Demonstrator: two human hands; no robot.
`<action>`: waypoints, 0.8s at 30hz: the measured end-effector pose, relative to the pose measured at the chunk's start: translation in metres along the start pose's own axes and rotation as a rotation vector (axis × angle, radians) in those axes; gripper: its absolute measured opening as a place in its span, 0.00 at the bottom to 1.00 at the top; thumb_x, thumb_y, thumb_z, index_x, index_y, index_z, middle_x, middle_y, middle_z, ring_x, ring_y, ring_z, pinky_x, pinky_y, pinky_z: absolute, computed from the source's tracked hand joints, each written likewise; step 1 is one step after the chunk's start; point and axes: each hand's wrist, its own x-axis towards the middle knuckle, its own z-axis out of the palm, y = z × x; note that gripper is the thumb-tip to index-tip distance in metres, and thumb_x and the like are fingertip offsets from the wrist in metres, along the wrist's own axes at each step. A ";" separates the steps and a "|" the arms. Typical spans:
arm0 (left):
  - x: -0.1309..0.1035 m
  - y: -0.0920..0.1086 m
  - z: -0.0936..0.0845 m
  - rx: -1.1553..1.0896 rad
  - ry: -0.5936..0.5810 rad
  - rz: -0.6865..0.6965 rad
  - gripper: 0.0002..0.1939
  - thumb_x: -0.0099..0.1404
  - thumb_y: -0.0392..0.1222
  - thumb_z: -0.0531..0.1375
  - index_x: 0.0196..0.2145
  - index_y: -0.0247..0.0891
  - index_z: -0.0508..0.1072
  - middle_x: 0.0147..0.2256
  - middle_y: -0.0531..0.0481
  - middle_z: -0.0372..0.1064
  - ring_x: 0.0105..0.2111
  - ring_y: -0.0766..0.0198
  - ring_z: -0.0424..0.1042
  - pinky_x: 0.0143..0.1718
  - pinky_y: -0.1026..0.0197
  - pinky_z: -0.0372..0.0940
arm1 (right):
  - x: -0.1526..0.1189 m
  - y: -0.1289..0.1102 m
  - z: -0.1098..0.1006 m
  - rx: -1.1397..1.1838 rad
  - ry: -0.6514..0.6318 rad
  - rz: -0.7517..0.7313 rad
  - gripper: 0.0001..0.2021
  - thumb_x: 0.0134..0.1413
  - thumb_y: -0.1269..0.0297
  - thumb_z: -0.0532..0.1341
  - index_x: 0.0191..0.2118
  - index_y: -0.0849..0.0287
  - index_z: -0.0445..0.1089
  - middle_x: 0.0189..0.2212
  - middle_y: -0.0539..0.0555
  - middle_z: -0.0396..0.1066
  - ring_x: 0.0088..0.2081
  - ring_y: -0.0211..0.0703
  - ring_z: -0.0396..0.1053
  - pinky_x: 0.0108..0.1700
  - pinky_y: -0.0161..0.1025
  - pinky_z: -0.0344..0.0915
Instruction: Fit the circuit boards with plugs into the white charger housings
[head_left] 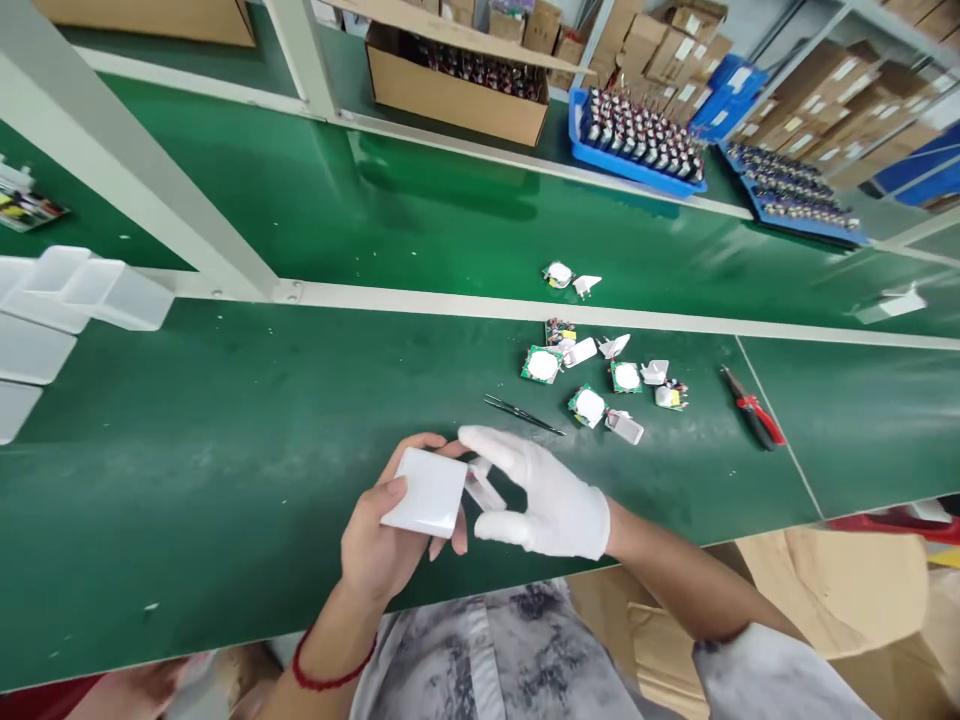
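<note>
My left hand, bare with a red cord at the wrist, grips a white square plastic housing. Its thumb presses on the near face and the other fingers are behind. My right hand wears a white glove, its thumb and fingers spread apart. Between them a small whitish piece juts out beside the housing; I cannot tell whether the glove touches it. Beyond my hands lie black tweezers and several small green circuit boards with white round pads, such as one board, with white plug pieces wired to them.
Red-handled pliers lie on the green bench at right. White plastic housings are stacked at left beside a slanted metal post. A shelf behind bears a carton and a blue tray of parts.
</note>
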 end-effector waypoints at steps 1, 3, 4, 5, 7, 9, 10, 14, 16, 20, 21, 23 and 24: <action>0.002 -0.001 0.001 -0.013 -0.021 -0.015 0.20 0.60 0.54 0.55 0.46 0.40 0.66 0.51 0.37 0.72 0.17 0.62 0.72 0.11 0.65 0.55 | 0.000 -0.004 0.002 0.105 -0.053 0.024 0.36 0.63 0.52 0.57 0.70 0.57 0.42 0.44 0.57 0.71 0.42 0.44 0.69 0.47 0.43 0.66; 0.006 -0.001 0.001 0.039 -0.040 -0.059 0.18 0.60 0.55 0.55 0.43 0.41 0.66 0.51 0.39 0.71 0.18 0.62 0.73 0.10 0.67 0.54 | 0.002 -0.008 0.004 0.179 -0.101 0.113 0.29 0.64 0.58 0.55 0.67 0.58 0.49 0.33 0.51 0.70 0.34 0.42 0.67 0.42 0.40 0.66; 0.006 0.001 -0.001 0.116 -0.028 -0.079 0.18 0.62 0.55 0.55 0.43 0.41 0.66 0.52 0.39 0.70 0.20 0.61 0.74 0.10 0.67 0.56 | 0.002 -0.008 0.003 0.166 -0.099 0.156 0.23 0.64 0.61 0.54 0.63 0.59 0.57 0.31 0.50 0.69 0.33 0.42 0.66 0.41 0.39 0.65; 0.005 0.003 -0.002 0.229 0.001 -0.080 0.18 0.63 0.55 0.55 0.44 0.41 0.66 0.53 0.39 0.69 0.24 0.60 0.76 0.12 0.66 0.60 | 0.003 -0.009 0.002 0.138 -0.082 0.192 0.18 0.64 0.63 0.54 0.57 0.59 0.64 0.30 0.51 0.68 0.33 0.42 0.66 0.40 0.39 0.64; 0.001 0.009 -0.005 0.562 0.086 0.000 0.21 0.64 0.52 0.58 0.52 0.43 0.64 0.58 0.39 0.63 0.36 0.55 0.77 0.23 0.60 0.72 | 0.004 -0.008 -0.004 0.087 -0.059 0.240 0.11 0.64 0.63 0.54 0.46 0.59 0.70 0.31 0.53 0.68 0.33 0.42 0.66 0.39 0.39 0.62; -0.002 0.014 -0.005 1.016 0.129 0.167 0.33 0.60 0.50 0.64 0.60 0.47 0.58 0.64 0.40 0.55 0.52 0.47 0.71 0.45 0.48 0.73 | 0.003 -0.008 -0.010 0.059 -0.045 0.247 0.11 0.64 0.61 0.53 0.41 0.60 0.71 0.29 0.53 0.68 0.33 0.43 0.67 0.38 0.39 0.61; -0.002 0.015 -0.004 1.258 0.096 0.257 0.39 0.57 0.49 0.67 0.62 0.48 0.56 0.66 0.41 0.52 0.59 0.41 0.63 0.53 0.42 0.68 | 0.003 -0.008 -0.013 0.049 -0.041 0.243 0.11 0.64 0.61 0.53 0.39 0.60 0.70 0.29 0.53 0.68 0.32 0.42 0.67 0.38 0.38 0.61; 0.011 0.006 0.003 1.915 -0.194 0.527 0.41 0.54 0.38 0.67 0.63 0.38 0.56 0.57 0.36 0.66 0.60 0.37 0.61 0.58 0.36 0.59 | 0.004 -0.008 -0.014 -0.015 -0.055 0.258 0.07 0.62 0.66 0.55 0.37 0.60 0.69 0.32 0.53 0.70 0.31 0.40 0.66 0.37 0.37 0.60; 0.019 -0.001 0.008 1.994 -0.224 0.609 0.34 0.53 0.35 0.64 0.58 0.31 0.61 0.45 0.36 0.74 0.46 0.43 0.74 0.47 0.43 0.69 | 0.004 -0.010 -0.014 -0.099 -0.060 0.230 0.06 0.60 0.68 0.55 0.36 0.61 0.69 0.32 0.54 0.69 0.31 0.41 0.65 0.36 0.38 0.59; 0.024 0.002 0.012 1.963 -0.321 0.619 0.17 0.52 0.39 0.62 0.41 0.35 0.68 0.33 0.44 0.74 0.31 0.51 0.74 0.31 0.52 0.69 | -0.003 -0.016 -0.020 -0.119 -0.029 0.126 0.06 0.58 0.70 0.55 0.32 0.59 0.69 0.28 0.52 0.68 0.29 0.40 0.64 0.33 0.37 0.59; 0.023 0.007 0.010 1.952 -0.359 0.600 0.16 0.52 0.39 0.62 0.40 0.36 0.68 0.32 0.45 0.73 0.31 0.52 0.74 0.31 0.52 0.68 | -0.007 -0.017 -0.025 -0.077 -0.006 0.124 0.06 0.58 0.71 0.55 0.32 0.59 0.69 0.27 0.51 0.68 0.28 0.39 0.65 0.32 0.37 0.59; 0.018 0.023 0.000 1.953 -0.355 0.571 0.16 0.52 0.40 0.62 0.40 0.38 0.68 0.32 0.47 0.73 0.30 0.53 0.74 0.30 0.53 0.67 | -0.019 -0.017 -0.037 0.005 0.089 0.176 0.08 0.59 0.71 0.55 0.29 0.58 0.68 0.25 0.50 0.68 0.26 0.37 0.65 0.30 0.35 0.59; 0.016 0.033 -0.007 1.956 -0.300 0.556 0.17 0.52 0.41 0.63 0.40 0.39 0.68 0.32 0.47 0.73 0.30 0.53 0.74 0.30 0.54 0.66 | -0.025 -0.016 -0.044 0.031 0.176 0.221 0.09 0.59 0.70 0.56 0.29 0.58 0.67 0.26 0.50 0.69 0.26 0.36 0.65 0.29 0.35 0.59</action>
